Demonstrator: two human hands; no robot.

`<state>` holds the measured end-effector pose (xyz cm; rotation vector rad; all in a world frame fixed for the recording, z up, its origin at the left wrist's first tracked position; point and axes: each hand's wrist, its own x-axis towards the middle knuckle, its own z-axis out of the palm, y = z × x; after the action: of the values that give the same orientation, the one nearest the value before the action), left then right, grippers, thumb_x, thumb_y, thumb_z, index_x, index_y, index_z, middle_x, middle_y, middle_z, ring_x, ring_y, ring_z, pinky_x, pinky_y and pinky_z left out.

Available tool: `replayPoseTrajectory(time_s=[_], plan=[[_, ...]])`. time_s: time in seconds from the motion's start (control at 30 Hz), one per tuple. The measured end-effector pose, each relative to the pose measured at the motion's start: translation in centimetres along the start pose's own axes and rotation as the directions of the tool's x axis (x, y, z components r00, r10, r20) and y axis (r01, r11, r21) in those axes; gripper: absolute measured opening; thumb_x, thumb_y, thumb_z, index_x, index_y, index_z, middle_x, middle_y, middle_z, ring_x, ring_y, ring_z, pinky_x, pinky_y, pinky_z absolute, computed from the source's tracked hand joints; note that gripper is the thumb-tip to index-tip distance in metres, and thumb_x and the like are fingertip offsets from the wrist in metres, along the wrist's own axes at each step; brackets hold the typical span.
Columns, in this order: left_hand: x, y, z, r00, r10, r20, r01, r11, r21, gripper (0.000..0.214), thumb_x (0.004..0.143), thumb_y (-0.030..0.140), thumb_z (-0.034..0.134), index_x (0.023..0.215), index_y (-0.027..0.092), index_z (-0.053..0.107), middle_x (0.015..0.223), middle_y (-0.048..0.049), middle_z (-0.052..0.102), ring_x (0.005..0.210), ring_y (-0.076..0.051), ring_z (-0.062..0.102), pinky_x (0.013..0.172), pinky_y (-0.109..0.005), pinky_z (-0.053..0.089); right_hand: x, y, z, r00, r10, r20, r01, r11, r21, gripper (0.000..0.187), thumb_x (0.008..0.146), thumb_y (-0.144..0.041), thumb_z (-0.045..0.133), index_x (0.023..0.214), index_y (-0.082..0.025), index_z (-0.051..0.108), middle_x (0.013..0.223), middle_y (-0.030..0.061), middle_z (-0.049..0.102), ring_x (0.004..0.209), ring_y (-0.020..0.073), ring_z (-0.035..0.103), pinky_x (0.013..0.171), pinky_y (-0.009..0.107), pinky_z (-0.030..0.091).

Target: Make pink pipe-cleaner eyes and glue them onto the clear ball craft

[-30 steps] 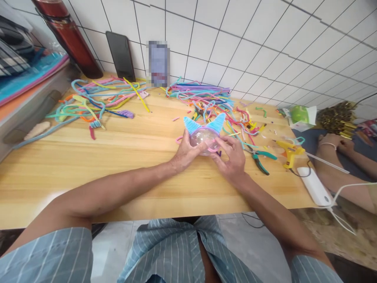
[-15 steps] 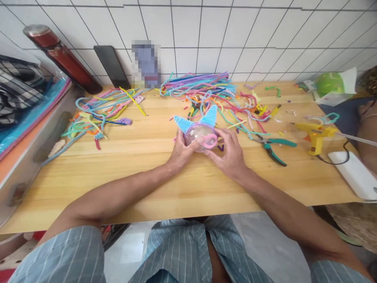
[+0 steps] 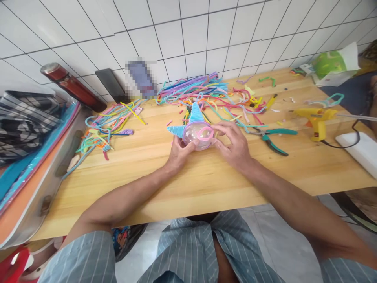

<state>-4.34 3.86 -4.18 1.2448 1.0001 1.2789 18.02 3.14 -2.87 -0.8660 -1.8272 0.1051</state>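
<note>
My left hand (image 3: 179, 154) is closed around the lower left of a transparent plastic ball (image 3: 192, 134) with a purple rim. Two pointed ears of light blue pipe cleaner stand out from it, one ear (image 3: 196, 114) upward and the other (image 3: 176, 130) to the left. My right hand (image 3: 232, 143) pinches a pink pipe cleaner loop (image 3: 205, 133) at its right side, against the front of the ball. Whether the loop is fixed to the ball I cannot tell. Both hands are just above the wooden table (image 3: 141, 184).
Pipe cleaners lie in a bundle (image 3: 194, 87) and a left-hand pile (image 3: 110, 125). Pliers (image 3: 275, 139) and a yellow glue gun (image 3: 316, 120) lie to the right. A red thermos (image 3: 73, 88), a black phone (image 3: 111, 85) and a plastic bin (image 3: 55, 173) are at the left.
The ball has turned anticlockwise in my hands, so its ears point more to the left. The pink loop now lies further over its front. My head view has tilted and shifted.
</note>
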Motion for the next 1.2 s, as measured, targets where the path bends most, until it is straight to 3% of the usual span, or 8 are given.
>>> replayPoseTrajectory(time_s=[0.23,0.4,0.6,0.77,0.87,1.1,1.2], plan=[[-0.2,0.0,-0.4,0.995,-0.019,0.094,0.019,1.000,0.003,0.081,0.077,0.073,0.095,0.133,0.025,0.061,0.140,-0.0133,0.078,0.133,-0.033,0.073,0.112,-0.047,0.061,0.1,0.1,-0.1,0.997,0.050,0.052,-0.051,0.998,0.023,0.027,0.112,-0.039,0.072,0.133,-0.027,0.082,0.123,0.0113,0.083,0.111,0.0270,0.080,0.098,0.047,0.069],[-0.2,-0.4,-0.5,0.993,0.009,0.117,-0.007,1.000,-0.012,0.078,0.080,0.074,0.093,0.131,0.024,0.061,0.137,-0.0130,0.079,0.133,-0.032,0.074,0.113,-0.046,0.060,0.3,-0.1,-0.4,1.000,0.004,0.010,-0.005,1.000,0.016,0.029,0.111,-0.038,0.074,0.138,-0.029,0.081,0.124,0.0103,0.082,0.116,0.0278,0.079,0.098,0.048,0.068],[-0.2,-0.9,-0.4,0.996,0.049,0.081,-0.043,0.996,-0.076,0.077,0.076,0.067,0.100,0.128,0.023,0.065,0.133,-0.0122,0.080,0.124,-0.029,0.076,0.108,-0.043,0.063,0.4,-0.5,-0.4,1.000,-0.009,-0.018,0.009,1.000,-0.007,0.019,0.108,-0.031,0.077,0.126,-0.032,0.084,0.117,0.0076,0.083,0.109,0.0270,0.080,0.095,0.048,0.066],[-0.1,-1.1,-0.4,0.996,0.061,0.062,-0.059,0.998,-0.036,0.079,0.072,0.068,0.103,0.126,0.024,0.066,0.132,-0.0112,0.081,0.125,-0.029,0.076,0.111,-0.043,0.062,0.6,-0.2,-0.4,0.995,-0.048,-0.088,0.044,0.998,-0.036,0.005,0.104,-0.028,0.082,0.108,-0.031,0.084,0.106,0.0050,0.082,0.099,0.0258,0.079,0.090,0.046,0.064],[-0.1,-0.9,-0.3,0.996,0.057,0.064,-0.056,0.998,-0.014,0.080,0.071,0.067,0.103,0.126,0.023,0.066,0.132,-0.0122,0.082,0.125,-0.030,0.078,0.110,-0.045,0.063,0.6,-0.1,-0.3,0.995,-0.068,-0.076,0.064,0.997,-0.050,0.007,0.105,-0.024,0.079,0.102,-0.029,0.082,0.101,0.0044,0.080,0.095,0.0244,0.077,0.087,0.045,0.063],[-0.2,-0.5,-0.1,0.998,0.036,0.054,-0.037,0.999,0.013,0.086,0.068,0.071,0.103,0.126,0.022,0.064,0.134,-0.0141,0.082,0.127,-0.031,0.078,0.111,-0.046,0.064,0.6,-0.1,-0.7,0.995,0.031,-0.092,-0.036,0.998,-0.053,0.012,0.111,-0.028,0.067,0.108,-0.028,0.079,0.103,0.0050,0.084,0.094,0.0239,0.079,0.084,0.042,0.063],[-0.3,-0.4,0.0,0.998,0.037,0.053,-0.038,0.999,0.012,0.085,0.070,0.072,0.102,0.128,0.023,0.063,0.134,-0.0144,0.083,0.127,-0.032,0.079,0.111,-0.048,0.064,0.6,-0.1,-0.8,0.996,0.038,-0.079,-0.041,0.998,-0.044,0.007,0.108,-0.032,0.074,0.109,-0.028,0.079,0.104,0.0053,0.084,0.093,0.0248,0.079,0.082,0.043,0.064]])
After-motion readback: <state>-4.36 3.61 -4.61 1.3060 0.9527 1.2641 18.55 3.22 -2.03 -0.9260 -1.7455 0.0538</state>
